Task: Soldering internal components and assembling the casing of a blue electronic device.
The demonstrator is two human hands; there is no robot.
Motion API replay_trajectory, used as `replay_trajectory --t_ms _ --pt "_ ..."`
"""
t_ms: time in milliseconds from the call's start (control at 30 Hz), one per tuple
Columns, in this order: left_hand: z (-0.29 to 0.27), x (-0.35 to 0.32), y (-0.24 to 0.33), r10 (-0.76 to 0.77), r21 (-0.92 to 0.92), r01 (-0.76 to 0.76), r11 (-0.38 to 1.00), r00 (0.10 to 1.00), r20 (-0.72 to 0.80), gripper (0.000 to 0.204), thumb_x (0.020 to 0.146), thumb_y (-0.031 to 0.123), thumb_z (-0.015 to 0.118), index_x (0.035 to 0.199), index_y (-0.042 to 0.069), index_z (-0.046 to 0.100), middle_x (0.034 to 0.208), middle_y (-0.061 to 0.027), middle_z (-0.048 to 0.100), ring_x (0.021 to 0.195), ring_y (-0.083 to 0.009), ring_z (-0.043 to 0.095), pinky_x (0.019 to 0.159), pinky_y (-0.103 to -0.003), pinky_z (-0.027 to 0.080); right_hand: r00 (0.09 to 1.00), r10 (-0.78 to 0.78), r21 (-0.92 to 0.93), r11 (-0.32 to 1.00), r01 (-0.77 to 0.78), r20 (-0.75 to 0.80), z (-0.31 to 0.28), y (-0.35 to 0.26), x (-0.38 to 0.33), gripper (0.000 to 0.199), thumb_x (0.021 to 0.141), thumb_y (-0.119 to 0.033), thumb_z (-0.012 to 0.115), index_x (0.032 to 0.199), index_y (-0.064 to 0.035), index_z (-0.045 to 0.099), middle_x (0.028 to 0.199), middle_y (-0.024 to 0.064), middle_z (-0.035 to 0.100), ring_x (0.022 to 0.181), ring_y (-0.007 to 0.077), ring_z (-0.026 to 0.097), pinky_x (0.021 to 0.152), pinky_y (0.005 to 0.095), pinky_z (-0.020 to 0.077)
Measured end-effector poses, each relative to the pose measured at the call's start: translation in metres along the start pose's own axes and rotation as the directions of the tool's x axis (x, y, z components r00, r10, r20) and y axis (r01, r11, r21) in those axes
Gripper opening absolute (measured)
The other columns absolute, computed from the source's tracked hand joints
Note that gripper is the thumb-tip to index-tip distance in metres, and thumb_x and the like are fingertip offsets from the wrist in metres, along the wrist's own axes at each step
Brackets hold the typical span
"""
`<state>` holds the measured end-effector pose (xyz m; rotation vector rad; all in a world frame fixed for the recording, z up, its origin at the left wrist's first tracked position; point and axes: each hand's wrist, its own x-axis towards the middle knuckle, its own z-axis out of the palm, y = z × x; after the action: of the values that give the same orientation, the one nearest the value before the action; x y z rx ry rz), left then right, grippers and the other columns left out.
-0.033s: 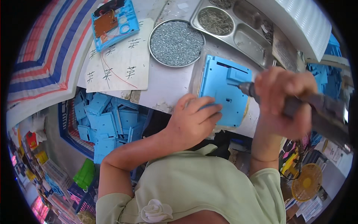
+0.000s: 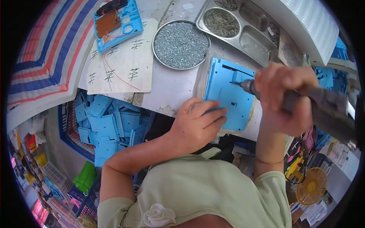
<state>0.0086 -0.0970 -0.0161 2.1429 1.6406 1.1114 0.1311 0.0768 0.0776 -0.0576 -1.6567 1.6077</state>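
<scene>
On the bench in front of me lies a blue plastic panel [image 2: 236, 114] with slots, small holes and a raised block near its far edge. My left hand [image 2: 199, 121] curls its bent fingers over the panel's left edge and holds it there. An electric screwdriver [image 2: 318, 110], dark and long, is gripped in my right hand [image 2: 285, 93], which is slightly blurred. Its bit points left, with the tip over the panel beside the raised block; whether it touches cannot be made out. Beyond the panel, a round metal dish [image 2: 181, 45] is full of small silvery screws.
A compartment tray [image 2: 253, 47] with more small metal parts is at the far right. Far left, an opened blue casing [image 2: 118, 28] with wires rests on a marked paper sheet [image 2: 121, 72]. Below left, a crate [image 2: 70, 138] holds many blue panels. A yellow fan [image 2: 311, 186] stands lower right.
My right hand and the screwdriver have moved a little left, bringing the bit further over the panel. The left hand stays on the panel's edge.
</scene>
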Motion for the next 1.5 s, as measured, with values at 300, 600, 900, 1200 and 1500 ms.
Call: replay_trajectory --t_ms 300,600,900,1200,1500 --pt "0.001 -0.002 -0.009 -0.008 -0.105 0.005 0.995 1.0 -0.027 0.034 0.073 0.014 0.07 0.107 0.01 0.073 0.127 -0.0024 0.067 0.12 -0.0195 0.06 0.101 -0.043 0.041 0.993 0.117 -0.011 0.993 -0.117 0.0 0.005 0.011 0.021 0.038 0.098 -0.042 0.063 0.106 -0.0059 0.055 0.063 -0.0012 0.052 0.058 0.0131 0.049 0.059 0.0317 0.0413" --pt "0.002 -0.006 -0.019 -0.004 -0.137 0.003 0.991 1.0 -0.011 0.035 0.073 0.016 0.075 0.108 0.015 0.074 0.13 0.0017 0.067 0.12 -0.016 0.06 0.097 -0.042 0.039 0.95 0.259 -0.073 0.959 -0.275 -0.172 0.019 0.03 0.024 0.041 0.092 -0.044 0.075 0.089 -0.0089 0.054 0.06 0.0003 0.053 0.054 0.0143 0.052 0.054 0.033 0.0428" --pt "-0.003 -0.005 -0.012 0.0 -0.073 0.002 0.997 1.0 0.024 0.034 0.073 0.019 0.078 0.107 0.016 0.074 0.122 0.0017 0.066 0.116 -0.0195 0.059 0.095 -0.045 0.038 0.989 0.134 -0.057 0.99 -0.13 0.06 0.007 0.026 0.033 0.036 0.094 -0.042 0.068 0.097 -0.0081 0.055 0.064 -0.0014 0.053 0.057 0.0132 0.052 0.057 0.0317 0.0417" --pt "0.024 0.113 -0.042 0.07 0.148 -0.063 0.987 0.997 -0.04 0.035 0.077 0.027 0.081 0.104 0.009 0.068 0.119 -0.0085 0.064 0.112 -0.0272 0.061 0.1 -0.05 0.043 0.998 -0.05 0.12 0.991 0.056 -0.048 -0.019 -0.055 0.029 0.031 0.096 -0.04 0.056 0.108 -0.0113 0.06 0.065 -0.0069 0.048 0.063 0.0102 0.043 0.072 0.032 0.0345" --pt "-0.187 -0.082 -0.048 -0.482 0.031 0.49 0.871 0.866 -0.134 0.033 0.082 0.017 0.078 0.109 0.003 0.064 0.126 -0.016 0.067 0.113 -0.0335 0.066 0.093 -0.039 0.054 0.983 -0.089 0.126 0.986 0.11 -0.163 -0.078 -0.09 -0.04 0.027 0.095 -0.035 0.061 0.106 -0.0105 0.056 0.064 -0.0057 0.049 0.061 0.0087 0.043 0.066 0.0292 0.033"
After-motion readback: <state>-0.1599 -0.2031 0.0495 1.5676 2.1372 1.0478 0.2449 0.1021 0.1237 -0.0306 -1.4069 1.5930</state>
